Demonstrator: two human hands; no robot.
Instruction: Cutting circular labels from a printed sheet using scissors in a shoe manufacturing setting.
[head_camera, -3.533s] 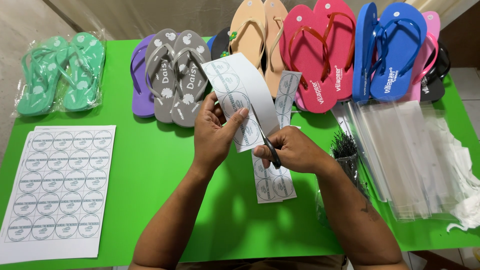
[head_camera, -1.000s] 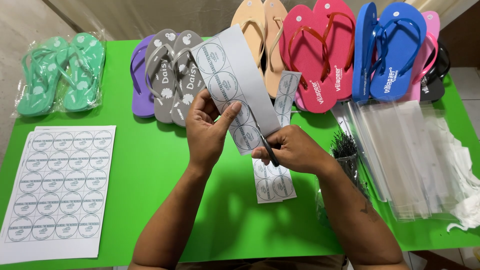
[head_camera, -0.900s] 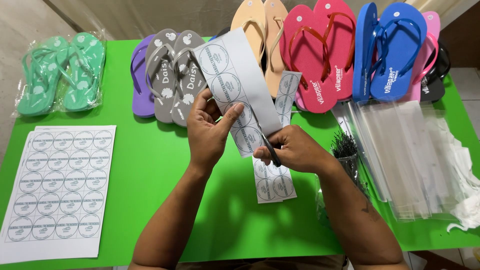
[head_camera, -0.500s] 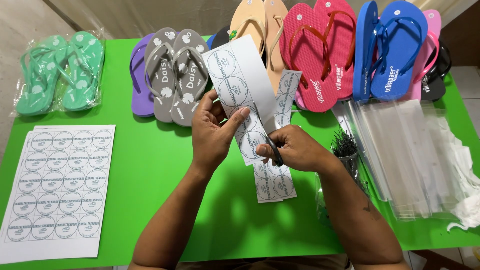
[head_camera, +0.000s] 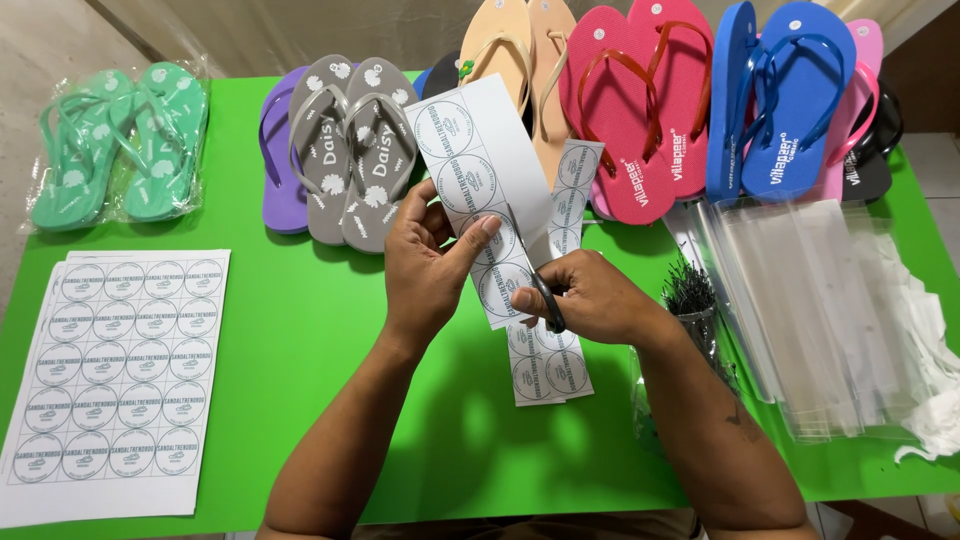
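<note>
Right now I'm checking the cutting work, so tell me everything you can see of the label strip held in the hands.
The label strip is white paper, two columns wide, printed with round grey-outlined labels. It is held up off the green table, tilted, its top end toward the grey sandals. The left hand pinches its lower left edge, thumb on the front. The right hand works dark-handled scissors into its lower end, blades running up between the columns. Cut strips lie on the table beneath it.
</note>
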